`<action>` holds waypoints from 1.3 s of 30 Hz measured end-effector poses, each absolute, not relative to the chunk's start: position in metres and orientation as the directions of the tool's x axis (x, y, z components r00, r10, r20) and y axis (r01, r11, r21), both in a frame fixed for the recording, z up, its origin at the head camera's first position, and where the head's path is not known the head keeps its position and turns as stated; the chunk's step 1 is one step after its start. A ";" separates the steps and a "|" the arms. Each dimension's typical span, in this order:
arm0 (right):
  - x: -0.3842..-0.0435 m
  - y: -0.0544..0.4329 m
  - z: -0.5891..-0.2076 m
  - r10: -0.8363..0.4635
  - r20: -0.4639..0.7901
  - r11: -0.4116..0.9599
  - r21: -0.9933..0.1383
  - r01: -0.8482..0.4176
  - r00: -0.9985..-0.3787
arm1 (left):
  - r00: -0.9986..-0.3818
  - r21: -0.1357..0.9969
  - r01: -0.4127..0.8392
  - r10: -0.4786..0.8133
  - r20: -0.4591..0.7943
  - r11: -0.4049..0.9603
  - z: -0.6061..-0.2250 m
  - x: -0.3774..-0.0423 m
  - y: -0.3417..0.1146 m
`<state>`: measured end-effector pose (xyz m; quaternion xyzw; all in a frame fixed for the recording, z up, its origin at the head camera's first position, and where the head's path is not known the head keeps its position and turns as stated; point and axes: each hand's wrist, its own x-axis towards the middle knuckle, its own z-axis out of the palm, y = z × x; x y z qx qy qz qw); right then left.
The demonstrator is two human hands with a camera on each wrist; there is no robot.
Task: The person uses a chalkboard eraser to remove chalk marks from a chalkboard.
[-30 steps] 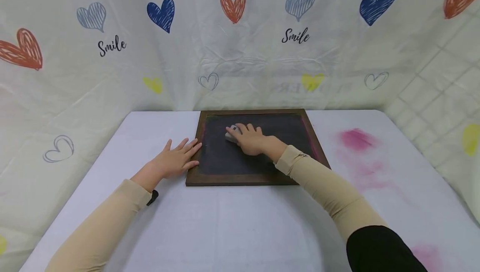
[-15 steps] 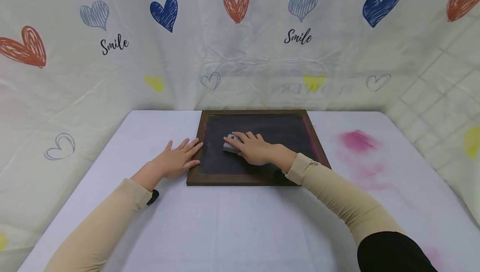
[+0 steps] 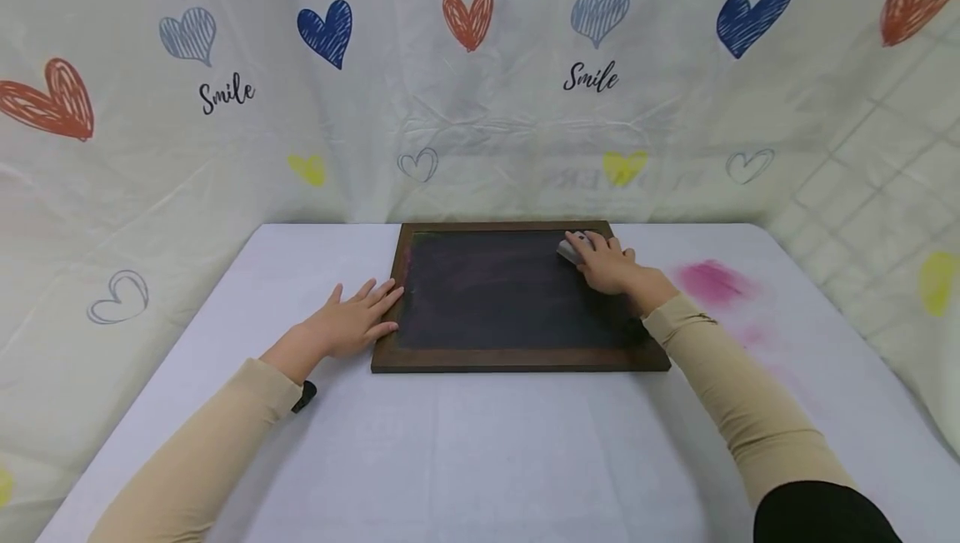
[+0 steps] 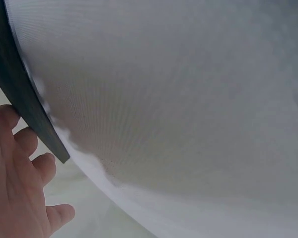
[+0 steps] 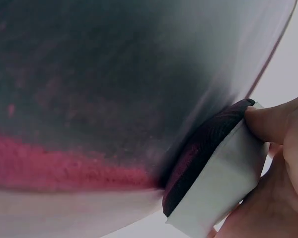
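A blackboard [image 3: 495, 293] in a brown wooden frame lies on the white table. My right hand [image 3: 609, 266] grips a chalkboard eraser [image 3: 570, 250] near the board's upper right corner. In the right wrist view the eraser [image 5: 213, 168] has a pale back and a dark felt pad tinged with pink, pressed to the board, and thumb and fingers hold its sides. A pink chalk band [image 5: 64, 166] runs along that edge of the board. My left hand [image 3: 341, 322] has its fingers spread, fingertips touching the frame's left side [image 4: 30, 99].
Pink chalk smears [image 3: 716, 281] mark the white tabletop [image 3: 450, 451] right of the board. Behind the table hangs a pale curtain [image 3: 525, 110] printed with hearts and the word Smile.
My right hand has slid the eraser first slightly down and left, then across to the board's upper right. My left hand has stayed at the frame's left side.
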<state>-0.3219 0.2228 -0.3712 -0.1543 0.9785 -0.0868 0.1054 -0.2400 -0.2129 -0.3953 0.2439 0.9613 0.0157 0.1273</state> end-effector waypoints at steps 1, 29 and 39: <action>-0.322 0.224 -0.371 -0.313 -0.182 0.938 -0.211 -0.274 -0.932 | -0.849 0.092 0.464 0.472 -0.239 0.881 -0.395 -0.240 -0.213; -0.243 0.167 -0.369 -0.738 -0.116 0.674 -0.185 -0.715 -0.665 | -0.849 0.126 0.455 0.473 -0.236 0.881 -0.390 -0.237 -0.213; -0.324 0.208 -0.356 -0.419 -0.253 0.908 -0.132 -0.398 -0.872 | -0.847 0.105 0.460 0.471 -0.245 0.882 -0.393 -0.239 -0.215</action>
